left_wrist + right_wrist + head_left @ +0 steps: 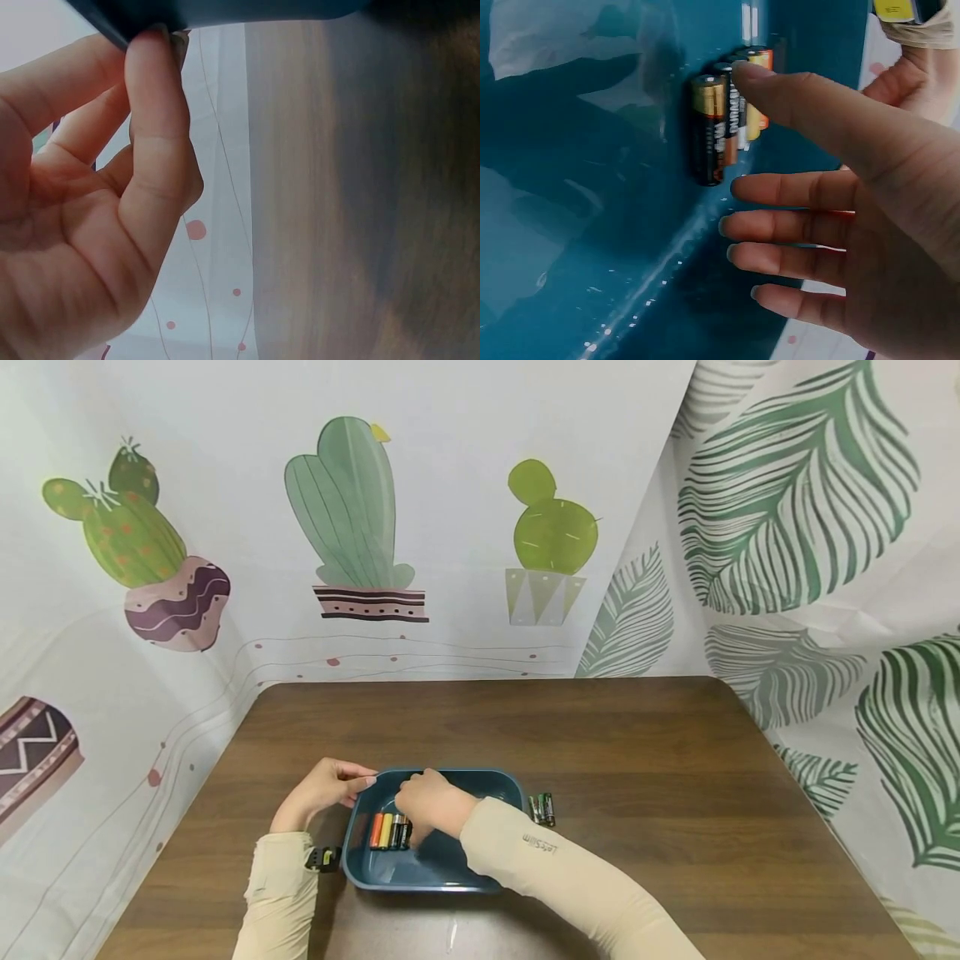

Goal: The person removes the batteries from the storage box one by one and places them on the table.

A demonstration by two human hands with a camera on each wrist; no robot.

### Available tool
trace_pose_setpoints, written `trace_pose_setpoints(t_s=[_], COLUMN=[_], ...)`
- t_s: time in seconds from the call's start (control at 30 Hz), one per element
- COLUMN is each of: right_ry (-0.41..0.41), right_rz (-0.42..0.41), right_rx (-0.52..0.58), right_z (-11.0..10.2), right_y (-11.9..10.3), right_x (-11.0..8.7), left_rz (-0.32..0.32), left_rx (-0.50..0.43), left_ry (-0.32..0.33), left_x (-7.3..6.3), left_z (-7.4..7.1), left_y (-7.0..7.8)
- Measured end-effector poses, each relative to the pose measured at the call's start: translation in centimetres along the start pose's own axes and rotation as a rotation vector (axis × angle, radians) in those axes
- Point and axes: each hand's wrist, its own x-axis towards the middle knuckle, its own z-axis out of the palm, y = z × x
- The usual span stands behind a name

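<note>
A dark blue tray (420, 887) stands on the table near its front. My left hand (326, 789) pinches the tray's rim at the far left corner, and the left wrist view shows the thumb and fingertips on the blue edge (240, 13). My right hand (431, 802) reaches down into the tray, its fingers fairly straight and the thumb spread from them. Beside it lie several AA-size batteries in a row, among them an orange battery (377, 831), a yellow battery (386, 832) and a black-and-copper battery (708, 139). The right thumb overlaps the row in the right wrist view.
Outside the tray, close to its right side, several green-and-black batteries (542, 810) lie on the brown wooden table (637, 752). Behind the table hangs a white cloth (465, 527) printed with cacti and leaves. A black device (324, 859) sits on the left wrist.
</note>
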Motion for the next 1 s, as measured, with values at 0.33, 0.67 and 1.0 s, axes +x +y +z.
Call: trace_pose_setpoints(t_s=[0.33,0.67,1.0], right_ry=[-0.052,-0.047,-0.036], right_rz=[0.027,0.003,-0.042], right_rx=[0.02,0.003,0.007], right_z=[1.2,1.3,1.3], right_y=[-0.2,-0.1,0.2], right_x=[1.2,1.5,1.2], left_rz=[0.002,-0.012,-0.015], left_rx=[0.0,-0.005,0.002], left_ry=[-0.002,0.004,0.007], left_x=[-0.1,0.1,0.1], left_z=[0.0,0.0,0.0], left_y=[0.0,-0.2,-0.1])
